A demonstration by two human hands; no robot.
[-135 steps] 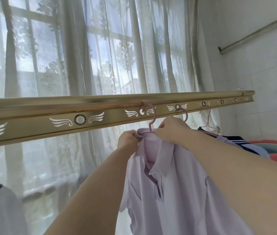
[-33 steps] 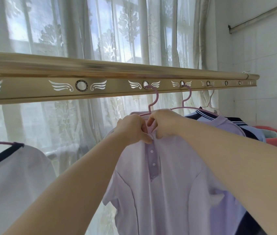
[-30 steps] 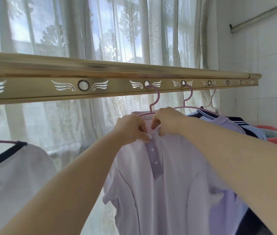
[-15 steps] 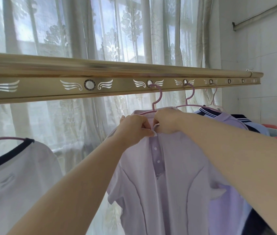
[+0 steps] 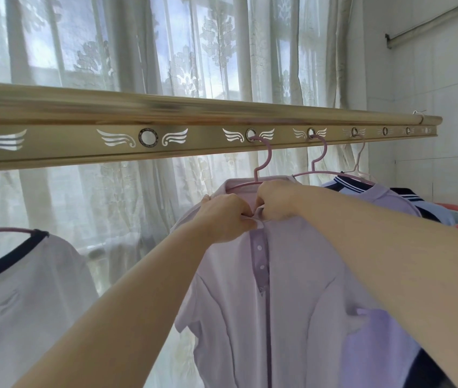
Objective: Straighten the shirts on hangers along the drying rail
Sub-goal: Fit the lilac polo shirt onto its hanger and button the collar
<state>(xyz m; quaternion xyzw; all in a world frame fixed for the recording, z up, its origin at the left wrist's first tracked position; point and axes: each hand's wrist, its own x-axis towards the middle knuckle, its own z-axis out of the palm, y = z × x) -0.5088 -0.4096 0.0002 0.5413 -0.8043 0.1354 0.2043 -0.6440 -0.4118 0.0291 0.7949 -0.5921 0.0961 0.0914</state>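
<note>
1. The lilac shirt [image 5: 250,317] hangs on a pink hanger [image 5: 263,163], its hook through a ringed hole in the drying rail [image 5: 82,148], mid-scene.
2. The left hand [image 5: 226,218] is curled, pinching the collar on the left of the placket top.
3. The right hand [image 5: 277,201] is curled too – it pinches the collar's other side, the two hands touching.
4. A white shirt [image 5: 20,303] with a dark neckband hangs to the left.
5. More shirts [image 5: 384,200] crowd the right, before a lace curtain [image 5: 138,51].
</note>
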